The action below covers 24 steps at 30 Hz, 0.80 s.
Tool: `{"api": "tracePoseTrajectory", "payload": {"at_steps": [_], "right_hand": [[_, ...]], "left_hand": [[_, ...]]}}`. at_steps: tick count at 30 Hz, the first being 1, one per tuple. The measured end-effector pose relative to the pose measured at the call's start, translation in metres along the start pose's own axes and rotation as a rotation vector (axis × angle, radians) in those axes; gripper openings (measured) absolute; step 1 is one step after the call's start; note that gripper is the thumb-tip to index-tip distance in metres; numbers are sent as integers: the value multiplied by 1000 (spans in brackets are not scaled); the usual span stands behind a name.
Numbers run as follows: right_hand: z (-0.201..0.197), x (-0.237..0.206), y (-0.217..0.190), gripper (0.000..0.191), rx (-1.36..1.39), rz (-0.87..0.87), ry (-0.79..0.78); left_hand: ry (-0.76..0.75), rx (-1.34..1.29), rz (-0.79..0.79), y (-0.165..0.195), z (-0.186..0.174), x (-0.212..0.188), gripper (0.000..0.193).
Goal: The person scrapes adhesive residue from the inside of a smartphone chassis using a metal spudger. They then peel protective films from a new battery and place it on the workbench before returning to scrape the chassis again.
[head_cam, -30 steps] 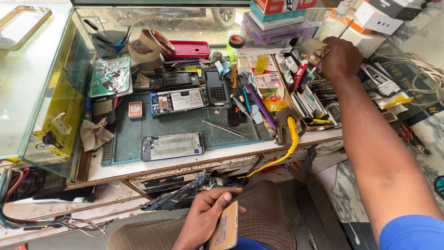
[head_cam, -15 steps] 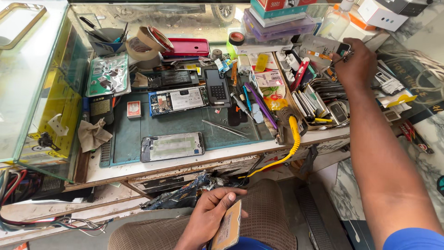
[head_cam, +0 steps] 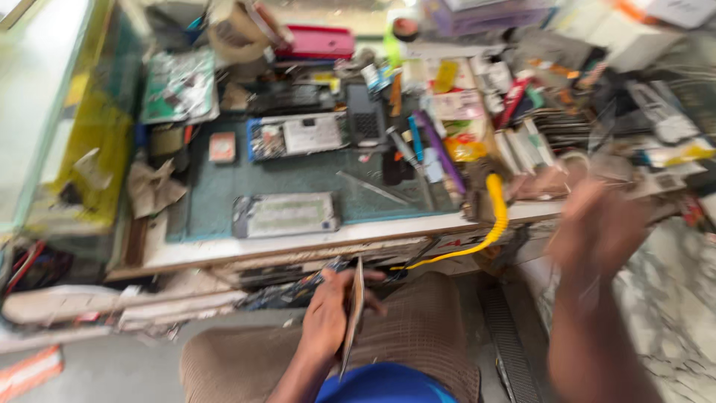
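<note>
Left hand (head_cam: 328, 317) around upright phone (head_cam: 352, 313)

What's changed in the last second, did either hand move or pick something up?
The right hand has pulled back from the cluttered tool pile at the far right of the bench toward the body; it is too blurred to tell whether it holds anything. The left hand still holds the flat phone part edge-up over the lap. The phone on the green mat has not moved.

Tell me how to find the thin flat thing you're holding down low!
Start at the green mat on the workbench, then drop below the bench edge to the lap. There the left hand grips a thin flat panel. Unlike the phones lying flat above, it stands edge-on.
</note>
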State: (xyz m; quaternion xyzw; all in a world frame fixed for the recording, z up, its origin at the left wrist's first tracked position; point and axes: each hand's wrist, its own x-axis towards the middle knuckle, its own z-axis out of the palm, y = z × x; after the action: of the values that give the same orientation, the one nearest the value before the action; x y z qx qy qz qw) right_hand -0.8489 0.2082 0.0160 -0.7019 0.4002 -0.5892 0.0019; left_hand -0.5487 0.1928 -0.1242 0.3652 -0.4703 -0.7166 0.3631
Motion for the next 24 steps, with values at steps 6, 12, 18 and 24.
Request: {"api": "tracePoseTrajectory", "payload": {"at_steps": [6, 12, 18, 24], "right_hand": [[93, -76, -44, 37, 44, 124, -363], [127, -87, -33, 29, 136, 350, -325], [157, -45, -7, 56, -172, 158, -478], [204, -17, 4, 81, -294, 94, -746]], "left_hand": [[40, -161, 33, -24, -6, 9, 41], [139, -277, 115, -36, -29, 0, 40], [256, -358, 31, -21, -35, -14, 51], [262, -411, -27, -11, -46, -31, 61]]}}
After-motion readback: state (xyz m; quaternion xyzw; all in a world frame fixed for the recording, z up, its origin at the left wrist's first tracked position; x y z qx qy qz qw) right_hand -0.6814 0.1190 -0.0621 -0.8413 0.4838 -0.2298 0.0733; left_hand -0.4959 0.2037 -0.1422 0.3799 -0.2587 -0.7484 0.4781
